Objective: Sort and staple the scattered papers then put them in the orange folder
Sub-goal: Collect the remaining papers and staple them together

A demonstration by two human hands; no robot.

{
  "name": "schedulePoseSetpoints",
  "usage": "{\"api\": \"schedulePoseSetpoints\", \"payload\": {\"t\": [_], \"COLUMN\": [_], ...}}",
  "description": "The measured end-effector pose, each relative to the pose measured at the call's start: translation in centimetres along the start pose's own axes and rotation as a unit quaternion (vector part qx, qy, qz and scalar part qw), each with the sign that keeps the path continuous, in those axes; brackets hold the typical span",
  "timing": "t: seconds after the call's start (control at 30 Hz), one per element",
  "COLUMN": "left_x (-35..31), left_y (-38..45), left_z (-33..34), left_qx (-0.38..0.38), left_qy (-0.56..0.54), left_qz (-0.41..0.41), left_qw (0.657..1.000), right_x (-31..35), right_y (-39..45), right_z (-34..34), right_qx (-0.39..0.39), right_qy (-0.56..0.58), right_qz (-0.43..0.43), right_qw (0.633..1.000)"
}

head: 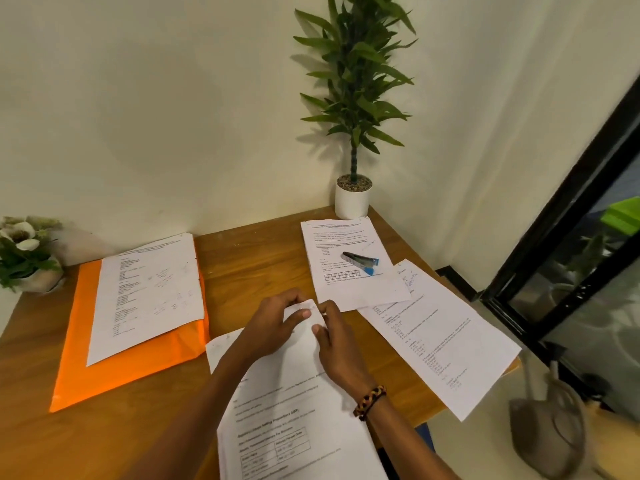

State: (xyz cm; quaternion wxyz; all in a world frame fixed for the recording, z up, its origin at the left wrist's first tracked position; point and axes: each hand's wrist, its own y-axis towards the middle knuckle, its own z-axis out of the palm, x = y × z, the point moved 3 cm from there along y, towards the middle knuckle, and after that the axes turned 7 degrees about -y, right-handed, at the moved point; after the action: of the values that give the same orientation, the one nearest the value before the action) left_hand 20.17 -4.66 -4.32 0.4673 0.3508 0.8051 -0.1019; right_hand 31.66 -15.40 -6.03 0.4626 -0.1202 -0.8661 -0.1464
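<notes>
Head view shows left hand [273, 323] and right hand [334, 336] pinching the near paper stack [294, 393] at its top corner; align edges first, stapler [360, 262] waits beyond, orange folder [72, 358] left.

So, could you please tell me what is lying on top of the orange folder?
One printed sheet lies on the orange folder, covering most of it. Anything beneath the sheet or inside the folder is hidden.

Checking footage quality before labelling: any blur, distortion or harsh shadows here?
Head view: wide-angle bending bows the black door frame; the grey bag on the floor is smeared with blur; the tall green potted plant casts soft shadows on the wall; printed text is unreadable.
</notes>
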Motion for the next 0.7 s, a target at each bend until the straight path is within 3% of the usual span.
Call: {"api": "schedulePoseSetpoints", "payload": {"t": [0.37,0.53,0.7], "left_x": [-2.5,-3.7,-4.7], "left_y": [2.5,3.5,4.2], "left_z": [5.6,8.3,10.2], "left_qx": [0.043,0.113,0.121], "left_qy": [-0.057,0.001,0.004], "left_qz": [0.018,0.004,0.011], "left_qw": [0.997,0.994,0.993], "right_x": [-4.2,-6.2,-6.5], "right_y": [-1.4,-2.0,-2.6], "right_z": [-4.9,-7.6,-10.0], "right_qx": [-0.097,-0.128,-0.124], "right_qy": [-0.027,-0.034,-0.058], "right_qz": [0.033,0.067,0.091], "right_qw": [0.994,0.989,0.986]}}
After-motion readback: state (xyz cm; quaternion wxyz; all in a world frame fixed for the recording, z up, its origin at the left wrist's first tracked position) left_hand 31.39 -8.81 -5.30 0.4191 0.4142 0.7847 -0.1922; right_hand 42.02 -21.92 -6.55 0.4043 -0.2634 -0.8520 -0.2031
